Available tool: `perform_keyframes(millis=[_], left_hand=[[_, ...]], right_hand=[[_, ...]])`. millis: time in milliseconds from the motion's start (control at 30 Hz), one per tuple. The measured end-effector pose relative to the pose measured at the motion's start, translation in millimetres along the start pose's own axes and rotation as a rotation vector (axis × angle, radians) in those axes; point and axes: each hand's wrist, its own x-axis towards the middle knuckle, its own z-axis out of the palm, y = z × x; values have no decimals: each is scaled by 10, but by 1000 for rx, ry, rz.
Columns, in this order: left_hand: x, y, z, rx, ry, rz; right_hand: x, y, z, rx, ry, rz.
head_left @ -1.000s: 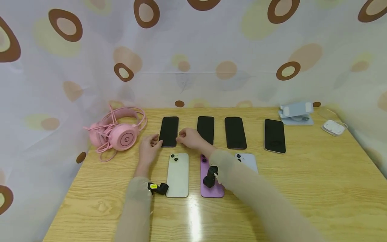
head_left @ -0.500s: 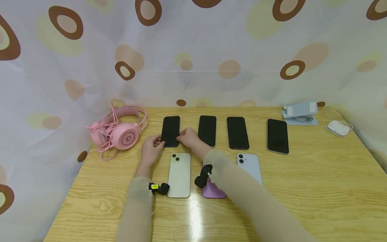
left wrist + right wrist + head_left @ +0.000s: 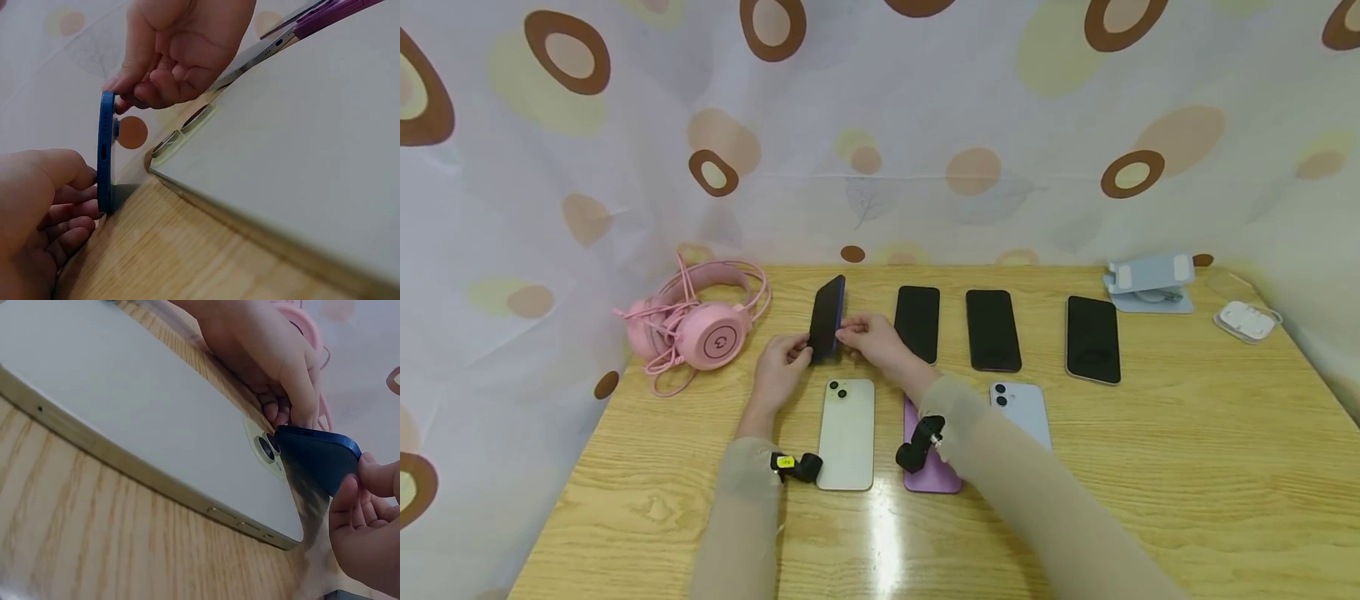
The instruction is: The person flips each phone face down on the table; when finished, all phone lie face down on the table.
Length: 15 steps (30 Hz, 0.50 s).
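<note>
A blue-edged smartphone stands tilted on its left long edge, its black screen facing left. My right hand pinches its raised right edge between thumb and fingers. At the lower left edge, my left hand touches it with thumb and fingertips. In the left wrist view the phone's blue bottom edge shows a charging port, and a camera bump pokes out behind. Its dark blue back shows in the right wrist view. Just in front, a pale yellow phone lies back up with two camera lenses.
Pink headphones with a tangled cable lie at left. Three black-screened phones, one of them a black phone, continue the back row. A purple phone and a light blue phone lie in front. Farther right are a folding stand and white earbuds case.
The blue-edged phone lay flat, screen up; its right edge has been raised by my right hand, turning the screen leftward. Both hands have closed in on its edges.
</note>
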Motion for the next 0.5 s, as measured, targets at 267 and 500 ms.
perform_keyframes(millis=[267, 500], left_hand=[[-3, 7, 3, -63, 33, 1], [-24, 58, -11, -226, 145, -14]], right_hand=[[-10, -88, 133, -8, -16, -103], [19, -117, 231, -61, -35, -160]])
